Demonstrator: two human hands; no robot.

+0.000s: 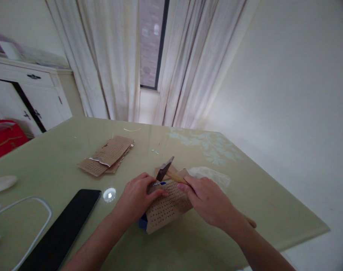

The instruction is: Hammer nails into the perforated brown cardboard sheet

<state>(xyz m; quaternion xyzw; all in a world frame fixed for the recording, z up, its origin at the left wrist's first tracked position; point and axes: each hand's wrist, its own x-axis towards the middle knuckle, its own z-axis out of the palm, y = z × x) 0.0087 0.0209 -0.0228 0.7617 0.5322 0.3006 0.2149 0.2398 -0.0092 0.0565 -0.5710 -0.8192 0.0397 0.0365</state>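
Hammer location: the small hammer (175,176) is held above the far end of the perforated brown card (167,208), its dark metal head level with the left thumb; the wooden handle is run back under the right forearm.
Right hand: the right hand (205,198) is closed around the handle, with the thumb laid along it and the grip taken fairly near the head.
Left hand: the left hand (139,196) is half curled, its thumb laid on the card and its fingers bent at the far left edge; whether anything small is pinched there cannot be told.
Hammer weight: most of the weight is probably carried in the head, so short, controlled taps should be favoured by a grip close to it.
Handle surface: bare wood is shown, likely stiff and not very slippery; more swing would be gained by holding farther back.
Card handling: the card is judged light, thin and easily torn along its rows of holes; it is best held flat by its edges, with fingers kept clear of the head.
Blue support: a blue object (143,223) is partly covered by the card; its firmness cannot be judged.
Desk surface: a smooth, glossy desk (261,210) is seen beneath, on which sliding may be expected.
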